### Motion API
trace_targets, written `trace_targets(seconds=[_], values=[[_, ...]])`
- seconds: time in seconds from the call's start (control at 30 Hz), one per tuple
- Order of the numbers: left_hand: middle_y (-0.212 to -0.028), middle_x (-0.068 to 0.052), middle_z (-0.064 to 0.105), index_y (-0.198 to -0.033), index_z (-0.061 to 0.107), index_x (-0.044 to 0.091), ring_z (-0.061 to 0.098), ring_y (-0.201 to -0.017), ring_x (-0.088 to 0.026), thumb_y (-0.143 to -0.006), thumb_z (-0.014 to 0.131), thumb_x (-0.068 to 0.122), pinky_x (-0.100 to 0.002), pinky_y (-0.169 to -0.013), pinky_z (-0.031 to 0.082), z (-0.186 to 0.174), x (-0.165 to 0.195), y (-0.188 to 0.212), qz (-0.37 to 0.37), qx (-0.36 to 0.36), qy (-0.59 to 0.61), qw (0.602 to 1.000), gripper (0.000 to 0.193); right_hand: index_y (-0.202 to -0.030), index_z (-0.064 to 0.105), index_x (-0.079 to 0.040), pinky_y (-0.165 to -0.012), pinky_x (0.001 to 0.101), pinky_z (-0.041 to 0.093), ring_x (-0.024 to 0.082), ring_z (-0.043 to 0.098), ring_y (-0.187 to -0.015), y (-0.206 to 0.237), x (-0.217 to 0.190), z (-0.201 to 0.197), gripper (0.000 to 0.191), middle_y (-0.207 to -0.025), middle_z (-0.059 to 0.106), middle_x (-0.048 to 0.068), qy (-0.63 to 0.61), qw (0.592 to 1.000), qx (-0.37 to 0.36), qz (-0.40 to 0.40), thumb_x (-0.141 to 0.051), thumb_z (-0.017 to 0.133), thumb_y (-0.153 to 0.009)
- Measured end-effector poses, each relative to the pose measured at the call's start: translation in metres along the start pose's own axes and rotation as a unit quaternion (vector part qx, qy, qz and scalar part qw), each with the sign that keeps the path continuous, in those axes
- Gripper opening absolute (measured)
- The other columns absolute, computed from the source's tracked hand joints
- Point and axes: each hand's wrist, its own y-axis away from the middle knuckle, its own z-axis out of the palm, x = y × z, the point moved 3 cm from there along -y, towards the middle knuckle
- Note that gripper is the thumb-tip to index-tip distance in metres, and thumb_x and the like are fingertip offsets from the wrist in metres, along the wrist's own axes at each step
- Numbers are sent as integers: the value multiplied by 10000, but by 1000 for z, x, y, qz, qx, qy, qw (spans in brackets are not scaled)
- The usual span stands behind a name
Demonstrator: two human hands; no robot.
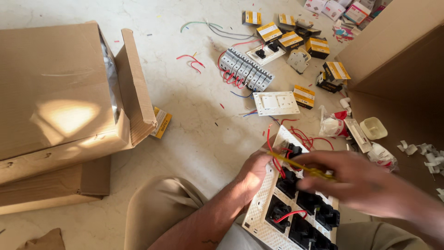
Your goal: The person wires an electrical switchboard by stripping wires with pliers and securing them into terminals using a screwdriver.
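At the bottom right of the frame, your left hand (252, 173) grips the left edge of a white switch plate (266, 217) resting back-up on your lap, its black modules (303, 203) joined by red wires (277, 159). Your right hand (370, 185) pinches a yellow screwdriver (300, 165), fingers pressed together, the tip touching an upper module. Just beyond, in the centre, a white switch panel (276, 103) lies on the floor, with a row of grey circuit breakers (245, 69) above it. Small yellow boxes (296, 34) scatter toward the upper right. A large cardboard box (60, 92) fills the left.
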Motion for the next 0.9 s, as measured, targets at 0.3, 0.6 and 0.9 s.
trace_targets(seconds=[0.3, 0.6, 0.9], values=[[-1530, -63, 548, -1576, 400, 55, 421, -1455, -144, -984, 534, 421, -294, -1196, 218, 17, 29, 23, -18, 6, -131, 991, 710, -1159, 778, -132, -591, 283, 563, 88, 654, -698, 57, 77, -12, 368, -855, 722, 32, -124, 977, 134, 112, -225, 855, -811], [-1590, -77, 486, -1582, 356, 55, 363, -1509, -180, -943, 601, 420, -351, -1231, 187, 11, 29, 19, -31, 18, -123, 992, 775, -1018, 874, -210, -488, 333, 472, 124, 570, -526, 66, 35, -25, 285, -711, 670, 12, 11, 975, 171, 139, -322, 915, -760], [-1631, -56, 445, -1593, 344, 127, 283, -1538, -156, -903, 578, 501, -345, -1214, 119, 19, 37, 25, -69, 49, -190, 978, 819, -1014, 852, -227, -561, 265, 542, 77, 692, -649, 64, 19, -34, 250, -842, 748, -34, 54, 979, 184, -73, -369, 841, -809]])
